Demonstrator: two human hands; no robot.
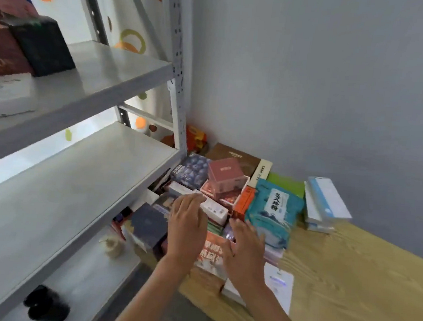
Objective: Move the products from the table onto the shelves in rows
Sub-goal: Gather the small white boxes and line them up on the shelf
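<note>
A pile of product boxes covers the wooden table's (pixel 363 281) far left end, among them a pink box (pixel 226 173), a teal packet (pixel 273 212), a white flat box (pixel 215 210), a dark navy box (pixel 148 225) and an orange-red box (pixel 210 253). My left hand (pixel 186 226) hovers over the pile with fingers spread, next to the white flat box. My right hand (pixel 244 250) is open too, above the orange-red box and beside the teal packet. Neither hand holds anything. The grey metal shelves (pixel 81 174) stand to the left.
The upper shelf (pixel 105 74) carries a black box (pixel 42 45), a dark red box (pixel 2 55) and a white box (pixel 5 95) at its left. The middle shelf is bare. A black object (pixel 47 304) and a small cream object (pixel 112 246) lie on the lowest shelf. White-blue boxes (pixel 325 205) sit by the wall.
</note>
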